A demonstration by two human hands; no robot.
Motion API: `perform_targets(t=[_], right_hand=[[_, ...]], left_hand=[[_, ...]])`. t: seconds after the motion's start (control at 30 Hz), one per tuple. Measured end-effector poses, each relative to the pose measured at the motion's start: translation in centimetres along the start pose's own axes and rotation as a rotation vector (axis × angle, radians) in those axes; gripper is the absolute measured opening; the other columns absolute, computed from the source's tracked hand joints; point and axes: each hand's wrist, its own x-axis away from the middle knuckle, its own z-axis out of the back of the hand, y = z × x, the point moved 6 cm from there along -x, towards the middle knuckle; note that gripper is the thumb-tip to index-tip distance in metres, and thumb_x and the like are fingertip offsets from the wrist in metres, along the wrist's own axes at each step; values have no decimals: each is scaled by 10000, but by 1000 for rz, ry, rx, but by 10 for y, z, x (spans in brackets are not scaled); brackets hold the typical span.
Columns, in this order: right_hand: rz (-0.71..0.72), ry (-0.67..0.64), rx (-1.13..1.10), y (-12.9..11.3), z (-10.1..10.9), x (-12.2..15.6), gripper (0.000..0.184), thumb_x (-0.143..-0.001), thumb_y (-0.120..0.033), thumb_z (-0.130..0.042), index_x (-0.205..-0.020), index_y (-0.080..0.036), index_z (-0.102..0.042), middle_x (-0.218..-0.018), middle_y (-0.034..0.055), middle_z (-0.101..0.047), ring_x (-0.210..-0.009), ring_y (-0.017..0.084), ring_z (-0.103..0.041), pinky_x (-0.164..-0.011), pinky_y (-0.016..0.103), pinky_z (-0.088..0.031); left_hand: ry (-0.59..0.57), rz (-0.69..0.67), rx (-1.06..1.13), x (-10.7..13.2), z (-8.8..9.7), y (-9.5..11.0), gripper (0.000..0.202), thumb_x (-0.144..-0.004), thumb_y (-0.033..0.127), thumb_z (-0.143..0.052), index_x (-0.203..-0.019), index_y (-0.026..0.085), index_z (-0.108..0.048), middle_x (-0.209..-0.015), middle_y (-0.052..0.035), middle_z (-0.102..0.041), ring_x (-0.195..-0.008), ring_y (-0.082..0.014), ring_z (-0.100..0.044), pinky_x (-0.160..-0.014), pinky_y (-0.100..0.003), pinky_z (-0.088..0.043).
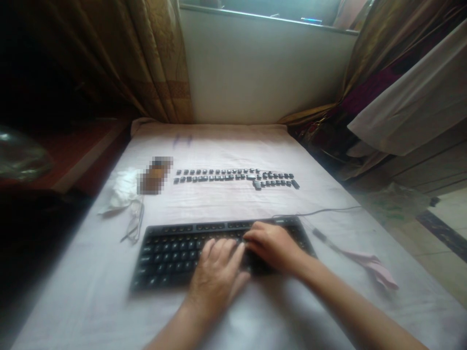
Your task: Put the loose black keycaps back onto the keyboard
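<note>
Keyboard [171,250] is the black one lying flat on the sheet-covered bench [237,206], long axis running straight 9 to 3 in front of the person. Both hands are parked on its right half. The left hand [217,277] lies flat with its fingers loosely apart over the middle keys, not gripping anything. The right hand [272,245] sits just at its 1 o'clock, touching it or near enough, knuckles humped and fingertips tucked down onto the keys up by the top rows. Honestly can't tell if those fingertips are pinched on a key or just resting, it's too blurry. Loose keycaps [233,177] are laid out in two rows at 12 o'clock from the hands, well apart from the keyboard and parallel to it, so the right hand is the nearer one to them. A cable [321,212] leaves the top right corner toward 3. Glasses [134,221] and a white wad [122,189] sit off at 10 o'clock.
</note>
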Motion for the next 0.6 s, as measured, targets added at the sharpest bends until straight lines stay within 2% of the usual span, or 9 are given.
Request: perform_targets(t=[0.23,0.6], right_hand=[[-7,-13,30,1,-1,-1,165,-896,-217,-611,-950,-207,-766,-898,61,-719,-805,175,-680,-722,247,-506],[-7,48,44,2,-10,3,213,-921,-228,-568,-948,-224,-779,-866,57,-727,-745,160,-686,-651,231,-488]], left_hand=[[-10,11,14,-1,-1,-1,434,-921,461,-590,-1276,212,-615,-1256,-68,-630,-1198,-246,-513,-1130,-421,-269],[-33,20,-8,-1,-2,-1,447,-892,461,-632,-1266,216,-615,-1249,-67,-634,-1189,-247,-524,-1122,-441,-281]])
